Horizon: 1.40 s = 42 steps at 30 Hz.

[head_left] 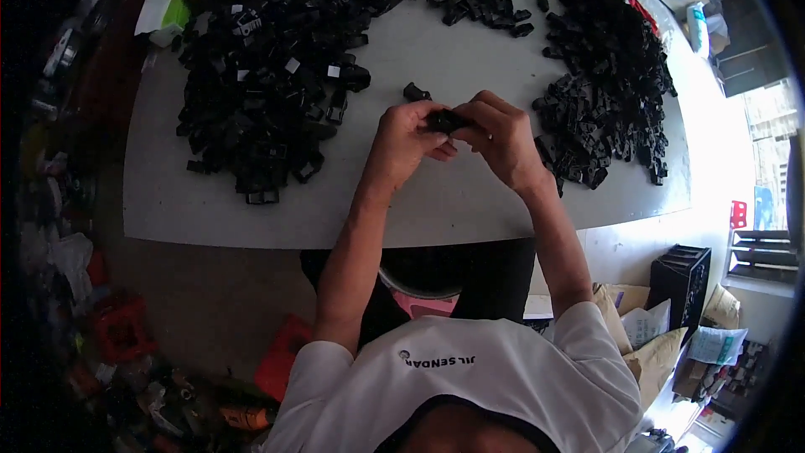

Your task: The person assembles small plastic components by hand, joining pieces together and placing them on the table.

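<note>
Near the middle of the table, my left hand [408,138] and my right hand [501,132] meet around a small black plastic part [446,122]. Fingers of both hands pinch it from either side and cover much of it, so its exact kind does not show. Just beyond my left fingertips lies a loose black plastic piece [415,92] on the tabletop. A large heap of black plastic parts [260,75], some with white labels, spreads to my left. Another heap of smaller black parts [604,92] lies to my right.
The pale table [277,226] has its near edge at my lap. A smaller cluster of black parts [474,0] sits at the far middle. A white and green box [168,17] stands at the far left corner. Right of me on the floor are cardboard boxes and packages [658,356].
</note>
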### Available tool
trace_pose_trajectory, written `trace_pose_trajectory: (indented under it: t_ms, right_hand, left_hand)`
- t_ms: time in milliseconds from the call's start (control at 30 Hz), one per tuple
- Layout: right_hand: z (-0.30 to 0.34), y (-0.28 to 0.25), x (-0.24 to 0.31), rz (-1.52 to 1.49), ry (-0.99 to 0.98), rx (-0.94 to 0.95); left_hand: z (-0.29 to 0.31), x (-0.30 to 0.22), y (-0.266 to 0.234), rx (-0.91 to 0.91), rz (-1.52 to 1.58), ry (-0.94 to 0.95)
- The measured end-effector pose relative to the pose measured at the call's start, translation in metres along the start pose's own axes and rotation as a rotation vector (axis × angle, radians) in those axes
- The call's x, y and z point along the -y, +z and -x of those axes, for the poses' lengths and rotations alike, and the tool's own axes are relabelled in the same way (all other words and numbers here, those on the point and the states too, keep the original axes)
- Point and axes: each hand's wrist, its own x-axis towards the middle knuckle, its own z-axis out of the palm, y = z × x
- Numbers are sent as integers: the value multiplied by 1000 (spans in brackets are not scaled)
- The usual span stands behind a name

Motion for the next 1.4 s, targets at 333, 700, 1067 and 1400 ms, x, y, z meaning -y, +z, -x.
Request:
trace_pose_trajectory:
  t_ms: [333,700,1067,1400]
  right_hand:
    - [5,0,10,102,-20,87]
    - [36,4,19,-171,331,23]
    - [161,76,24,436,-199,340]
    - [78,-37,1,813,329,-183]
  left_hand:
    - [5,-10,7,-13,-62,8]
    - [18,-15,-3,144,-23,17]
    - [-10,15,2,-231,-1448,445]
    - [3,7,4,-406,-958,392]
